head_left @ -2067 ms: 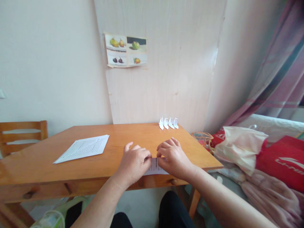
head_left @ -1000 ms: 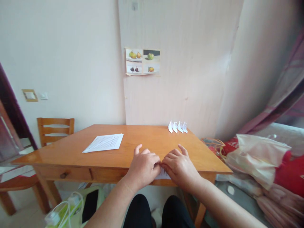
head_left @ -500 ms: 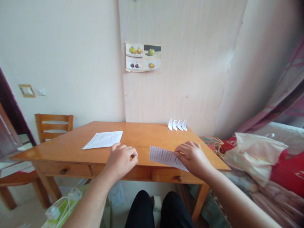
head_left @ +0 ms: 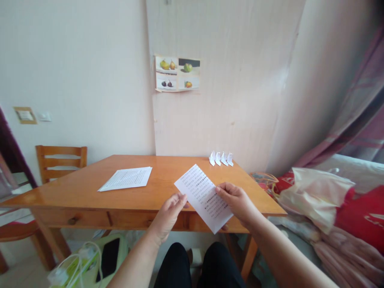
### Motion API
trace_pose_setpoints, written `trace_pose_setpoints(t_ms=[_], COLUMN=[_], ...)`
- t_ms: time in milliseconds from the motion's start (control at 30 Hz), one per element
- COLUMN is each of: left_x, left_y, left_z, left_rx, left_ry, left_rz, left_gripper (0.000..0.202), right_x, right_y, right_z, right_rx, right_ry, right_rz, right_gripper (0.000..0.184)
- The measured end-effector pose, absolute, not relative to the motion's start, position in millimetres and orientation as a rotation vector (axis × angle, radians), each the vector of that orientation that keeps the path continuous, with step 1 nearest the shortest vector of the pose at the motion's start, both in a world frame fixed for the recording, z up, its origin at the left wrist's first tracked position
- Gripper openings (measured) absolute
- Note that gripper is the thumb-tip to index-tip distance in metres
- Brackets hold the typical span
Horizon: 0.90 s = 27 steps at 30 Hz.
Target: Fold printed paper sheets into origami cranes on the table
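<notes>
Above orange wooden table (head_left: 90, 196) edge: right hand (head_left: 237, 202) pinches raised white printed paper sheet (head_left: 202, 196); left hand (head_left: 169, 214) at sheet edge, grip unclear, probably needs firming.

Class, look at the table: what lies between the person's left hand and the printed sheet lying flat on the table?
Nothing but bare wooden tabletop; the head view shows that stretch from the left hand to the flat sheet clearly.

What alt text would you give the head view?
The right hand grips a printed paper strip above a wooden table, the left hand touching the strip's left edge. A printed sheet and small folded papers lie farther back.
</notes>
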State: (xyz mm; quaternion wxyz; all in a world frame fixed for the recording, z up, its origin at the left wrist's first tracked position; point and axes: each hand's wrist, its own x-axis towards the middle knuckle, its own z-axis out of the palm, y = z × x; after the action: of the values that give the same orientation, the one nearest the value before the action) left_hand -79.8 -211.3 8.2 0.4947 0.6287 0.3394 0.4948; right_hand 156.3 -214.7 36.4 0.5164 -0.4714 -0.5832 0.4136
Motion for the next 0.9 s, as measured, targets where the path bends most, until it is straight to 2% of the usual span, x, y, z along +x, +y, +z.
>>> trace_pose_setpoints(t_ms=[167, 667, 900], left_x=[-68.2, -74.6, -80.3], left_y=[-211.3, -203.8, -202.1], left_z=[5.8, -2.4, -2.4], left_rx=[1.367, 1.300, 1.290], left_ry=[0.630, 0.693, 0.755], left_rz=[1.159, 1.240, 1.291], left_gripper=[0.041, 0.037, 0.037], right_x=[151.1, 138.0, 135.5], right_y=[-212.6, -196.8, -193.2], right_z=[33.5, 23.8, 16.7], right_rx=[-1.087, -1.029, -1.174], right_ry=[-1.333, -1.270, -1.423], right_rz=[1.056, 1.125, 0.546], right_gripper=[0.039, 0.033, 0.032])
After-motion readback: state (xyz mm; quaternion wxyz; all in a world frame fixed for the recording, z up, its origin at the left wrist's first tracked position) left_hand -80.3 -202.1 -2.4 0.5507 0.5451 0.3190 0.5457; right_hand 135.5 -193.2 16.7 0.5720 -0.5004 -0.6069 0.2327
